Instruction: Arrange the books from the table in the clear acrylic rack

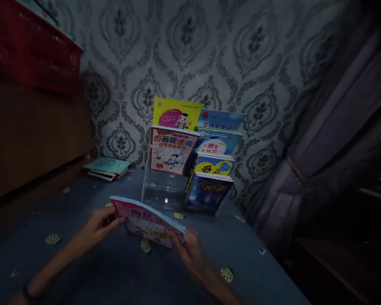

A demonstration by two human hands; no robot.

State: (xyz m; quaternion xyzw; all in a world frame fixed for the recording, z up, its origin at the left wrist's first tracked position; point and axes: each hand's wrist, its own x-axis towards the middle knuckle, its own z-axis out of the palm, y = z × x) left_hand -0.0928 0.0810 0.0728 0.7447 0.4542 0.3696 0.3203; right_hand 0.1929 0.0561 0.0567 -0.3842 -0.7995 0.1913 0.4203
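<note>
Between my two hands is a thin pink picture book (pixel 147 222), held tilted above the table with its top edge bowed. My left hand (pixel 103 224) pinches its left edge, thumb on the front cover. On the opposite edge, my right hand (pixel 187 250) grips with the thumb across the cover. Just beyond stands a clear stepped book rack (pixel 165 197). A brown-bordered picture book (pixel 173 150) and a yellow book (pixel 178 114) are on its left side. On its right side are a dark blue book (pixel 208 192), a yellow-and-blue book (pixel 216 165) and blue books (pixel 222 142) behind.
A small stack of books with a teal cover (pixel 109 167) lies at the back left of the dark blue tablecloth (pixel 92 271). Above a brown box (pixel 38 140) sits a red crate (pixel 41 51). A tied curtain (pixel 285 203) hangs on the right, before the patterned wall (pixel 187 55).
</note>
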